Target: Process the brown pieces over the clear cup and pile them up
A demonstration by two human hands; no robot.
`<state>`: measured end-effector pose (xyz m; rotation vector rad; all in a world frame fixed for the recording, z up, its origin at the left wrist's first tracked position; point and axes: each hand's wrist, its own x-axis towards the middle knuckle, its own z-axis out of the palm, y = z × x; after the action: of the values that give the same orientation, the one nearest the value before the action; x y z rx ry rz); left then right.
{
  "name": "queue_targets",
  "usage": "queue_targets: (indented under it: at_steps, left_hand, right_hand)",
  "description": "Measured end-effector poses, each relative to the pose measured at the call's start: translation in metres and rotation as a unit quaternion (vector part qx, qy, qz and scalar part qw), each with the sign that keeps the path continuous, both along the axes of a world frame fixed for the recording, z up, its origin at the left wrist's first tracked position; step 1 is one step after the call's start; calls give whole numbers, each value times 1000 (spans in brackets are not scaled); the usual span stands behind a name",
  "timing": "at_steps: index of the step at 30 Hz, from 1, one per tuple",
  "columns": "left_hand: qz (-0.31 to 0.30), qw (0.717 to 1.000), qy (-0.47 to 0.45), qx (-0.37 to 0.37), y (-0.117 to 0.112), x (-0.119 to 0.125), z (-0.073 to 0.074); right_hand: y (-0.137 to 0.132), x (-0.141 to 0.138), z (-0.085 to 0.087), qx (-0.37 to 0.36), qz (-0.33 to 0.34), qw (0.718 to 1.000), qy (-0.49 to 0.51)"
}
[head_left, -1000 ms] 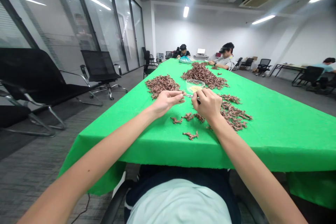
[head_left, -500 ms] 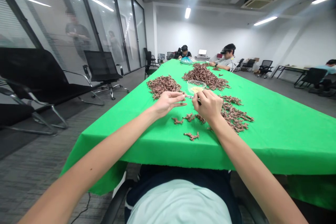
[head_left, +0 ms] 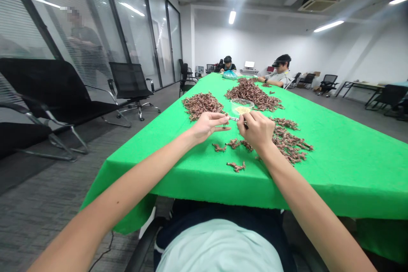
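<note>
My left hand [head_left: 205, 127] pinches a small brown animal-like figure [head_left: 225, 125] between thumb and fingertips; most of the figure is hidden. My right hand [head_left: 258, 129] is wrapped round a slim tool [head_left: 233, 118] with a metal tip and dark handle. That tip points left and reaches my left fingertips; its exact kind is too small to tell. Below my hands, a few loose brown figures [head_left: 236, 166] lie on the green cloth. Just behind my right hand stands a clear round bowl [head_left: 234, 105] with pale small bits [head_left: 242, 109] in it.
Heaps of brown figures lie at left [head_left: 202, 106], farther back [head_left: 251, 93] and at right [head_left: 290, 146] on the green-covered table [head_left: 344, 157]. A blue bag [head_left: 228, 75] is at the far end. Two people sit around the table, and black chairs [head_left: 129, 80] line the left.
The whole view has shifted slightly, so everything appears a little farther right. Both hands keep the same hold on the figure and the tool.
</note>
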<state>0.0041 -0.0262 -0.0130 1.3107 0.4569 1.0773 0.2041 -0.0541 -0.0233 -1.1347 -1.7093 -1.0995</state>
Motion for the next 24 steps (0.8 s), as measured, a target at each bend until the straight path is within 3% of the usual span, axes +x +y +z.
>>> queue_targets:
  at_steps: [24]
  left_hand:
    - [-15, 1000, 9, -10, 3, -2, -2]
  right_hand:
    - [-3, -1, 1, -34, -2, 999, 12]
